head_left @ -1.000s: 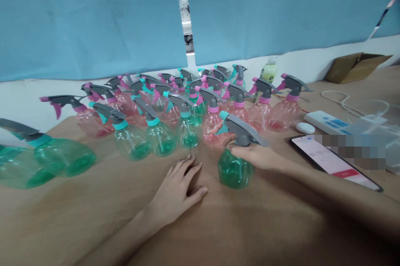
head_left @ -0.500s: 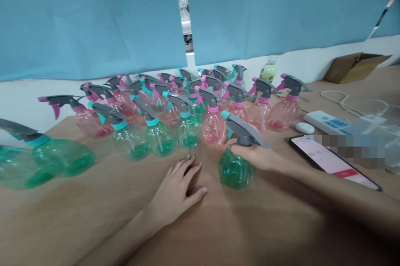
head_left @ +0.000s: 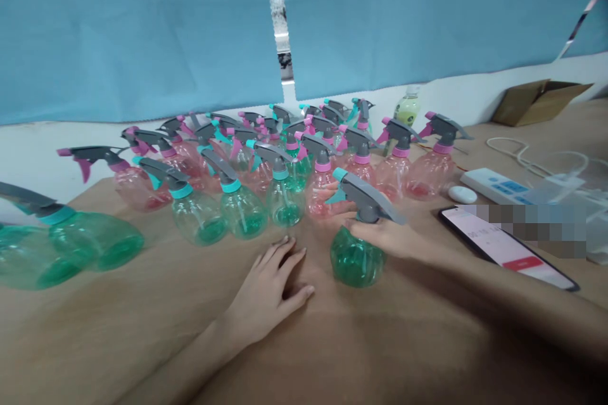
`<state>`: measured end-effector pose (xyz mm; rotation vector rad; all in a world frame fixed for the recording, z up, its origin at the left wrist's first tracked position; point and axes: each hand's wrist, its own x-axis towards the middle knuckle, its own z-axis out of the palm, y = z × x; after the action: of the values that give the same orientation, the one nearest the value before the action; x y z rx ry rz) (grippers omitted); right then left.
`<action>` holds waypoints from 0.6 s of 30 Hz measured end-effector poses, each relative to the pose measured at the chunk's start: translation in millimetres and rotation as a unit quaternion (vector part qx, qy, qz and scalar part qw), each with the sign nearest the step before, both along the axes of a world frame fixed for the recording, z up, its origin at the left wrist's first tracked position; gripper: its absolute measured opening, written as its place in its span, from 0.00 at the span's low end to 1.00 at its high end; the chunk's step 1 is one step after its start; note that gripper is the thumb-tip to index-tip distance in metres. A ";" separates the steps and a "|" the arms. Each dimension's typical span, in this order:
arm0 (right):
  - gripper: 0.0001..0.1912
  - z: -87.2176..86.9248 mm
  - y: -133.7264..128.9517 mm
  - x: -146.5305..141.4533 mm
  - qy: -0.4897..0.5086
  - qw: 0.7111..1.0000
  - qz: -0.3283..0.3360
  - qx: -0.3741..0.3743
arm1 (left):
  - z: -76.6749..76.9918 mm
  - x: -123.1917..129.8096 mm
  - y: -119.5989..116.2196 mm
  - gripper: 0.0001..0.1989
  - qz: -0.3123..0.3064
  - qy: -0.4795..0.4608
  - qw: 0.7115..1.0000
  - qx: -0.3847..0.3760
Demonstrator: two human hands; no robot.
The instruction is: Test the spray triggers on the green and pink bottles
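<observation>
A green spray bottle [head_left: 357, 259] with a grey and teal head stands upright on the wooden table. My right hand [head_left: 375, 227] is around its neck, fingers stretched out to the left past the teal trigger, thumb near the front of the neck; the head hides part of the hand. My left hand [head_left: 268, 291] lies flat on the table to the left of this bottle, fingers spread, holding nothing. Just beyond it stand a green bottle [head_left: 286, 205] and a pink bottle [head_left: 322, 192], at the front of a group of several spray bottles.
Two green bottles overlap at the far left, one of them [head_left: 97, 240] tilted-looking. To the right are a phone [head_left: 503, 243], a white oval object [head_left: 462, 194], a power strip [head_left: 496, 184] and cables. Behind stand a drink bottle [head_left: 407, 107] and a cardboard box [head_left: 539, 102].
The fingers of my right hand have loosened and stretched out to the left around the bottle's neck. The bottle has shifted very slightly left. My left hand has stayed in place.
</observation>
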<state>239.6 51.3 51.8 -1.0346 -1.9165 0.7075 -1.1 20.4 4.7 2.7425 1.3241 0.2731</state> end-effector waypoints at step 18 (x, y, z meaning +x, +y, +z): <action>0.29 2.5 0.4 -3.7 0.049 0.998 0.035 -0.021 | 0.1 0.4 0.0 0.26 0.000 0.002 1.000 0.001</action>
<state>235.9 51.7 54.3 -0.9452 -1.8681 0.8273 -0.7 20.4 4.8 2.7459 1.3253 0.2680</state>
